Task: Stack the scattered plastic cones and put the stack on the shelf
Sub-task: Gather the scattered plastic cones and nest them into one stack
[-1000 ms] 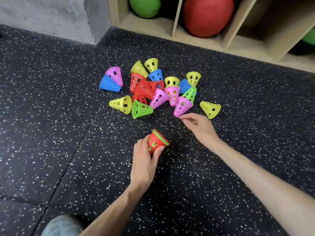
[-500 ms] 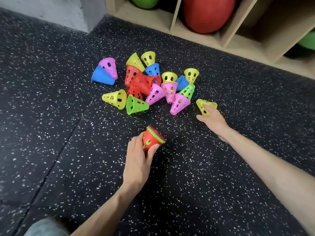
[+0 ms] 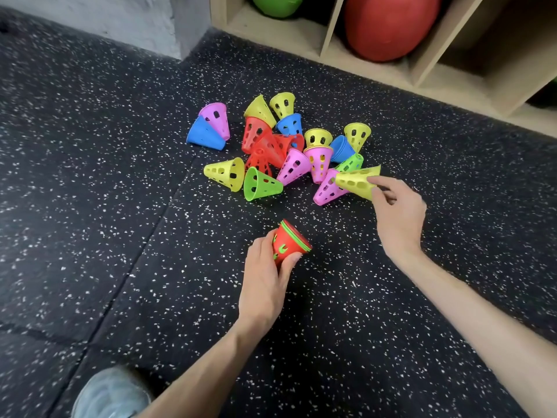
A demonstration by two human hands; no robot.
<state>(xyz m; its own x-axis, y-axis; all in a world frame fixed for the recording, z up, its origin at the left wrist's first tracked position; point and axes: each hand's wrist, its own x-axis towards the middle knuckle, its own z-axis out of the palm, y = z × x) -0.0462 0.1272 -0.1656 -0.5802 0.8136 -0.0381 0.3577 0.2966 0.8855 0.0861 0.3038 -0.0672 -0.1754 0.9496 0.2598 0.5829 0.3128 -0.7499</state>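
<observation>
Collection step of the cone-stacking task, read left to right with the pile of loose cones [image 3: 280, 152] as landmark. Left of the pile, a blue cone [image 3: 205, 137] and a pink cone [image 3: 215, 119] lie touching each other on the speckled floor [image 3: 90, 206], slightly apart from the rest. The pile itself holds red, yellow, pink, blue and green cones, most on their sides and overlapping. Below the pile, the left hand [image 3: 265, 285] is closed around the narrow end of the started stack [image 3: 289, 241], a red cone over a green one, its wide mouth tilted toward the pile. At the pile's lower right edge, the right hand [image 3: 394, 212] pinches the rim of a yellow cone [image 3: 357, 182], which appears raised off the floor, tip pointing left across a pink cone. Above and right of the pile, the shelf [image 3: 301, 34] holds a green ball [image 3: 277, 4] and a red ball [image 3: 388, 25]. Judged step: gathering, early, with most cones unstacked. The next move calls for carrying the yellow cone down to the stack, aligning its axis, and nesting it squarely so the rims seat
</observation>
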